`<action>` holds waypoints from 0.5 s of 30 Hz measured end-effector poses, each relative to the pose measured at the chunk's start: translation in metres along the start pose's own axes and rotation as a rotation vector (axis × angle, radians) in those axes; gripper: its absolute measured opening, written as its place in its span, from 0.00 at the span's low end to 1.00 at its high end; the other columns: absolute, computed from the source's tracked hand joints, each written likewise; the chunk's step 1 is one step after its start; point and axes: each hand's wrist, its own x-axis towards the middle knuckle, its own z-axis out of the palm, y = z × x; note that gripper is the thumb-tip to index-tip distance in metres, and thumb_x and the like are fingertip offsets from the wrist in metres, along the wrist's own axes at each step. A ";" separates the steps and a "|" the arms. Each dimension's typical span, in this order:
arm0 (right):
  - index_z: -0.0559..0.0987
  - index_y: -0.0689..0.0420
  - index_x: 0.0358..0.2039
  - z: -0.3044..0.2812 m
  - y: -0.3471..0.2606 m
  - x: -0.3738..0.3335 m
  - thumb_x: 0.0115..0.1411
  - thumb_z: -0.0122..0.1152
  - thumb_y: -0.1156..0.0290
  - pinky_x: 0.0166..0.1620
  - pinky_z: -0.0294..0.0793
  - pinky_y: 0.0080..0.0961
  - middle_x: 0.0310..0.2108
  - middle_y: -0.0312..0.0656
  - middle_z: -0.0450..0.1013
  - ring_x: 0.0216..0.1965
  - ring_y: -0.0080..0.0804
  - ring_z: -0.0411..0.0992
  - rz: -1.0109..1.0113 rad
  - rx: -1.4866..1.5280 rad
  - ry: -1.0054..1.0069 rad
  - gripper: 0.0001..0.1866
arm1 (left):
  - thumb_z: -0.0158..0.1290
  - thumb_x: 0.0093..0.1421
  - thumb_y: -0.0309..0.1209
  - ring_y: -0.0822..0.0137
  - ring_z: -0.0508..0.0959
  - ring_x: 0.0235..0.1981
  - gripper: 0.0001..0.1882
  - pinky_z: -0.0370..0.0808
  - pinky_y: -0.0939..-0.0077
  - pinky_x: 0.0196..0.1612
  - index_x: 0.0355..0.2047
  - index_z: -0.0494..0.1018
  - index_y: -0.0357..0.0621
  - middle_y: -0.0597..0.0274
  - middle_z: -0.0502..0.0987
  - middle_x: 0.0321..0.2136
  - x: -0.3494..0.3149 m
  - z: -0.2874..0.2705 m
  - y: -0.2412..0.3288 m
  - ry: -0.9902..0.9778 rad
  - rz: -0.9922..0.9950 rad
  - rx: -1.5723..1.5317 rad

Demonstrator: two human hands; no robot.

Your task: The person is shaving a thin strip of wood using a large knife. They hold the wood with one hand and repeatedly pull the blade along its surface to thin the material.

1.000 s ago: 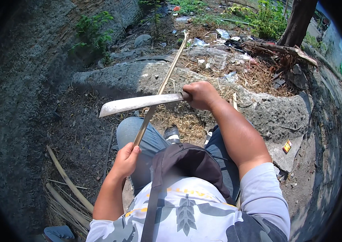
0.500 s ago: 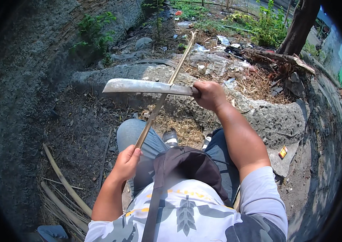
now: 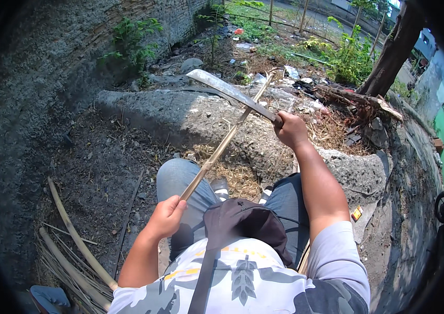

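Note:
My left hand (image 3: 167, 215) is closed round the near end of a long, thin wooden strip (image 3: 216, 155), which slants away from me over my left knee toward the concrete block. In my right hand (image 3: 291, 130) is the dark handle of a machete (image 3: 227, 91). Its broad grey blade points to the far left and crosses the strip toward the strip's far end, lying against or just over it. A few fine shavings stick out from the strip near the crossing.
A rough concrete block (image 3: 164, 112) lies before my feet, with litter and dry scraps behind it. Peeled stalks (image 3: 78, 235) lie at my left by a rough wall (image 3: 44, 104). A tree trunk (image 3: 393, 52) leans at the far right. A small yellow-red packet (image 3: 357, 213) lies right of me.
My right hand has moved farther out and slightly right, taking the machete along the strip toward its far end. The blade's tip has swung up and away. The strip leans more to the right.

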 end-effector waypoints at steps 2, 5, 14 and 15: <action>0.78 0.52 0.33 -0.009 -0.010 -0.005 0.65 0.59 0.59 0.38 0.79 0.50 0.29 0.51 0.79 0.34 0.57 0.79 -0.029 -0.009 -0.065 0.11 | 0.49 0.74 0.39 0.74 0.70 0.25 0.16 0.70 0.72 0.30 0.35 0.76 0.39 0.66 0.72 0.21 0.004 -0.001 0.000 0.003 0.002 0.043; 0.77 0.50 0.30 -0.015 -0.033 -0.004 0.63 0.61 0.61 0.39 0.79 0.48 0.27 0.46 0.79 0.32 0.50 0.80 -0.162 -0.095 -0.120 0.09 | 0.48 0.74 0.39 0.75 0.69 0.25 0.16 0.69 0.72 0.30 0.35 0.76 0.39 0.66 0.71 0.21 0.009 -0.002 -0.001 0.011 0.034 -0.010; 0.77 0.50 0.31 -0.002 -0.049 0.019 0.59 0.61 0.65 0.39 0.79 0.48 0.29 0.45 0.79 0.33 0.52 0.79 -0.220 -0.004 -0.111 0.05 | 0.49 0.74 0.37 0.75 0.69 0.24 0.15 0.68 0.72 0.28 0.36 0.75 0.39 0.67 0.70 0.20 0.010 -0.008 0.010 0.089 -0.004 -0.036; 0.77 0.51 0.31 0.009 -0.037 0.009 0.60 0.60 0.65 0.39 0.79 0.48 0.29 0.46 0.79 0.33 0.53 0.79 -0.191 0.011 -0.145 0.05 | 0.49 0.74 0.36 0.74 0.69 0.24 0.15 0.68 0.71 0.29 0.36 0.75 0.38 0.66 0.70 0.20 0.010 -0.006 0.021 0.109 0.036 0.036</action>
